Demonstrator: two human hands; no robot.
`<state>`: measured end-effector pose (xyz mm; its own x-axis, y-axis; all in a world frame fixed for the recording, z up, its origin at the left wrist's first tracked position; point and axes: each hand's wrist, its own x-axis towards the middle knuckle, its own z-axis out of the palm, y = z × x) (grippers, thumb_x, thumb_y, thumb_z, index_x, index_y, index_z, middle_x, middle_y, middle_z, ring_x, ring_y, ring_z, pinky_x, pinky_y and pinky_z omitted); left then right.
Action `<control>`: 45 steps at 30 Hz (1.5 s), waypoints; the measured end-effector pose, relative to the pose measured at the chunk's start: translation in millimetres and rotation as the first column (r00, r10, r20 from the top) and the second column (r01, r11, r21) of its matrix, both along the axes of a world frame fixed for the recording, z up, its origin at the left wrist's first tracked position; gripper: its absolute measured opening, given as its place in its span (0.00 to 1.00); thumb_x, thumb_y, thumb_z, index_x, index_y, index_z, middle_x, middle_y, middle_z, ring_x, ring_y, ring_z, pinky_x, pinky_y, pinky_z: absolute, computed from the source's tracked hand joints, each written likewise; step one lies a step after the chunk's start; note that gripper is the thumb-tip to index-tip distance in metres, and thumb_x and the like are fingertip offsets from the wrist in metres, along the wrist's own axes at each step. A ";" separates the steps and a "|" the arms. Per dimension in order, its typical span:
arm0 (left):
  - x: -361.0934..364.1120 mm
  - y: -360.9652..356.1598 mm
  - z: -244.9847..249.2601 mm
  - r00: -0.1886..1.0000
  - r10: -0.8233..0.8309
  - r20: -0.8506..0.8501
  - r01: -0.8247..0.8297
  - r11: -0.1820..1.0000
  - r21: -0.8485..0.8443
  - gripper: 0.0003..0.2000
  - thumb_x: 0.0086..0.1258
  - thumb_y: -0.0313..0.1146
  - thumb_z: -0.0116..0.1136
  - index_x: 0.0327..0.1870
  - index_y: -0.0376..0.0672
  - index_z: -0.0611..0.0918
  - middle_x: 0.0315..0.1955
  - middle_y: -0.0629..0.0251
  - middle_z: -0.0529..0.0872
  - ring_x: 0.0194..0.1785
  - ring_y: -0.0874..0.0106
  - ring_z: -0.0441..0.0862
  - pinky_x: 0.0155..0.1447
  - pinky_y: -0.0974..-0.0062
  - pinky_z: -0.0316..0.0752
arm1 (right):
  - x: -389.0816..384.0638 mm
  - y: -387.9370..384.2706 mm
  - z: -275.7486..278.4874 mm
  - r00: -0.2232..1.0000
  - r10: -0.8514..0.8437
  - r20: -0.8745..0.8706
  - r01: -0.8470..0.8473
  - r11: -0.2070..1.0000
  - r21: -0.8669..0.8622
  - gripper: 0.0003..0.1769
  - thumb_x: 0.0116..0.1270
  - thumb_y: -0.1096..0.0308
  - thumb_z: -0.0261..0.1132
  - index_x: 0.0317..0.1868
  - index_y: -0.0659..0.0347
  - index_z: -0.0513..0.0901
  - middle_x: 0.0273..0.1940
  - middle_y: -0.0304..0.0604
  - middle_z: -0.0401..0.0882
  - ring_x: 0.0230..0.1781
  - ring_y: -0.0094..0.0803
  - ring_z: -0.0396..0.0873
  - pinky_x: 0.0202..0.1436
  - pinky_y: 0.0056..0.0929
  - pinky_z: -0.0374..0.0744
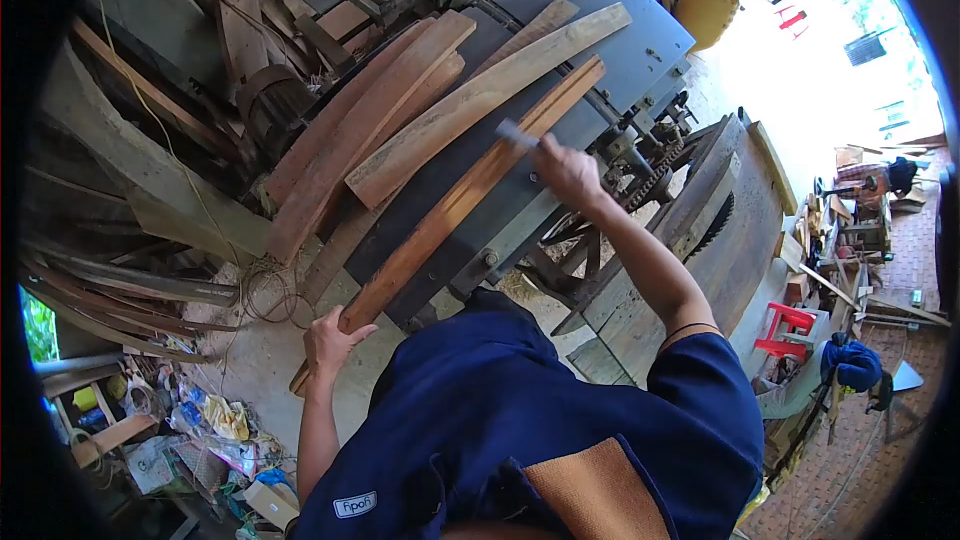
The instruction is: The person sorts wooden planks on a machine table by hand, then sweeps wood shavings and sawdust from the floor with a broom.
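A long reddish-brown wooden strip point(455, 202) lies slantwise over the dark metal machine table point(400, 250), its near end reaching out past the table's edge. My left hand point(335, 340) is wrapped round that near end, thumb on top. Farther up the strip, my right hand point(568, 172) is closed on a small flat greyish tool point(517, 134). The tool lies across the strip's upper face and is smeared by motion, so I cannot tell its exact kind.
Curved boards point(490, 105) are piled on the machine just left of the strip. A toothed saw blade point(710, 225) sticks out of a wooden bench point(735, 250) on the right. Bent wood strips point(120, 290) and a yellow sack point(707, 5) stand farther off.
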<state>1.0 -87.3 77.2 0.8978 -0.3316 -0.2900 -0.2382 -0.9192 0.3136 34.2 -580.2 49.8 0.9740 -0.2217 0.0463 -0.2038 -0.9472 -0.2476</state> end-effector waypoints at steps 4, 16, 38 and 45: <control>-2.0 -1.6 -2.0 0.998 0.009 0.060 -0.006 0.999 -0.047 0.34 0.50 0.64 0.71 0.40 0.36 0.82 0.32 0.48 0.86 0.39 0.49 0.86 0.40 0.57 0.79 | 15.8 -21.8 3.9 0.981 -0.190 0.030 0.192 0.974 -0.119 0.20 0.76 0.47 0.51 0.44 0.57 0.71 0.22 0.52 0.83 0.24 0.54 0.84 0.24 0.51 0.81; -17.1 4.5 -13.8 0.967 -0.102 0.233 0.095 0.995 0.043 0.19 0.63 0.52 0.67 0.45 0.47 0.81 0.33 0.63 0.85 0.36 0.55 0.85 0.42 0.57 0.77 | -4.9 -63.3 1.3 0.966 -0.197 0.169 0.236 0.935 -0.263 0.17 0.78 0.50 0.50 0.41 0.56 0.71 0.15 0.41 0.78 0.14 0.40 0.81 0.13 0.39 0.78; 33.0 -38.9 9.7 0.998 -0.044 -0.035 0.036 0.977 -0.210 0.27 0.65 0.55 0.65 0.50 0.38 0.81 0.41 0.47 0.85 0.47 0.45 0.83 0.48 0.54 0.77 | -27.1 -34.7 22.4 0.937 -0.329 -0.121 0.337 0.939 0.060 0.27 0.78 0.40 0.43 0.48 0.57 0.70 0.34 0.66 0.83 0.38 0.66 0.83 0.40 0.60 0.79; -4.9 20.7 1.5 0.993 0.010 0.117 0.020 0.969 -0.247 0.29 0.68 0.48 0.64 0.65 0.42 0.73 0.57 0.51 0.77 0.60 0.51 0.76 0.61 0.56 0.72 | -44.9 -0.2 14.2 0.956 -0.265 -0.122 0.273 0.961 0.046 0.23 0.77 0.41 0.46 0.48 0.54 0.69 0.34 0.66 0.83 0.38 0.68 0.81 0.40 0.62 0.77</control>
